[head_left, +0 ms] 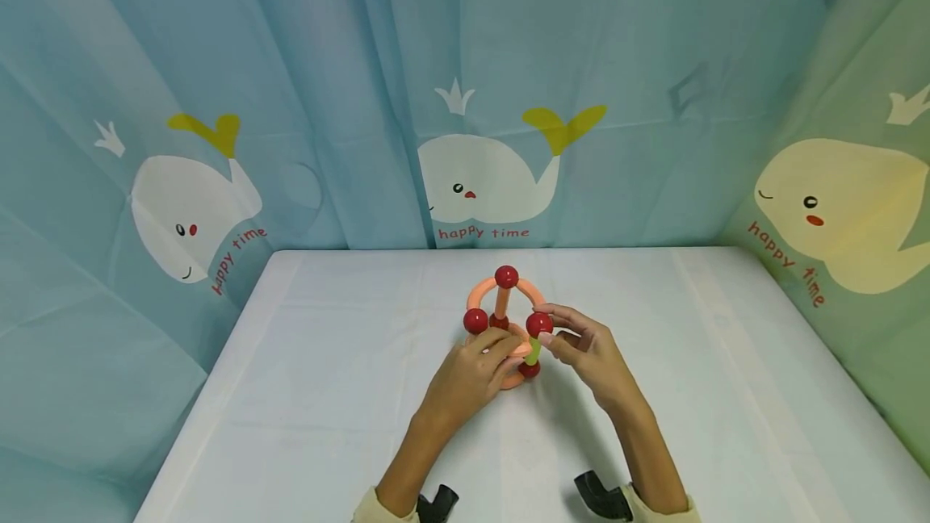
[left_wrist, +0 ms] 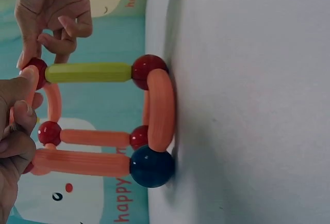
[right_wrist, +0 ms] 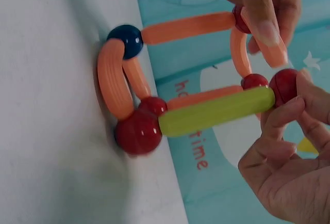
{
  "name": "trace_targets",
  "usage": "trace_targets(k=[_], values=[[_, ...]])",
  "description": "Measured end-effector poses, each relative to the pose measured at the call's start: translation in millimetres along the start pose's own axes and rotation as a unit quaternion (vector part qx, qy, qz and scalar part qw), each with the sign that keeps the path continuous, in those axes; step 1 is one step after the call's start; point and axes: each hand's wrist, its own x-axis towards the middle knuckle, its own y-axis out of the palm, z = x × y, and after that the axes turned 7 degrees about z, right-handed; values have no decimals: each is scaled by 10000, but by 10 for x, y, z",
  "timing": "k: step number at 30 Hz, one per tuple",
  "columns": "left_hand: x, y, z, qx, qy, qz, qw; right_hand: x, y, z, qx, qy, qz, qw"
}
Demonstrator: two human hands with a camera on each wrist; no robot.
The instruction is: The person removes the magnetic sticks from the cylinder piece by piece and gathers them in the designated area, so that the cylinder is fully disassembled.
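A frame of balls and rods stands on the table, with red balls (head_left: 506, 277), one blue ball (left_wrist: 152, 166) at the bottom, orange rods (left_wrist: 90, 162) and one green rod (right_wrist: 216, 111) upright. My right hand (head_left: 594, 357) pinches the red ball (head_left: 538, 324) on top of the green rod between thumb and fingers. On the near side, my left hand (head_left: 467, 378) grips a curved orange rod (right_wrist: 278, 59) at the frame's top. That rod's end is close beside the red ball in my right hand. Fingers of my left hand partly hide another top ball.
The table (head_left: 327, 394) has a white cover. Behind it and at both sides hang blue-green curtains (head_left: 349, 103) printed with whales. Black wrist straps (head_left: 603, 496) show near both sleeves at the bottom edge.
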Motion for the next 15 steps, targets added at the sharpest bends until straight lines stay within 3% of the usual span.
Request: trace_targets(k=[7, 15], values=[[-41, -28, -12, 45, -232, 297, 9993, -7, -16, 7, 12, 97, 79, 9999], [-63, -24, -1, 551, -230, 451, 9972, -7, -8, -16, -44, 65, 57, 10000]])
